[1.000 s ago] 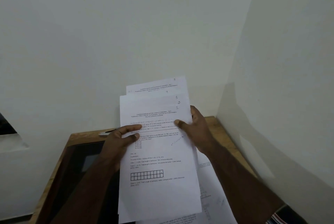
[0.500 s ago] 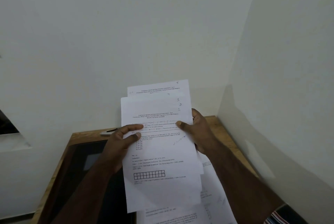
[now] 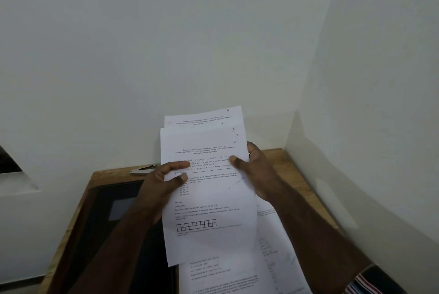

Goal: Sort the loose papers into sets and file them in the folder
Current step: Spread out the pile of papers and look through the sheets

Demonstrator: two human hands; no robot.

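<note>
A fanned stack of printed sheets [image 3: 209, 189] was pinched at its left edge by the left hand [image 3: 164, 182], thumb on top, and at its right edge by the right hand [image 3: 254, 170], probably so the handwritten page numbers at the top corners could be read for sorting. The sheets were thin, white and slightly staggered. More loose papers [image 3: 237, 274] were left flat on the wooden counter [image 3: 306, 189], beside what looked like a dark folder [image 3: 114, 210]. A small metal tool [image 3: 142, 170], likely a stapler, was parked by the wall.

left hand [image 3: 164, 182] fingers pinching sheets, right hand [image 3: 255, 170] gripping opposite edge
</note>
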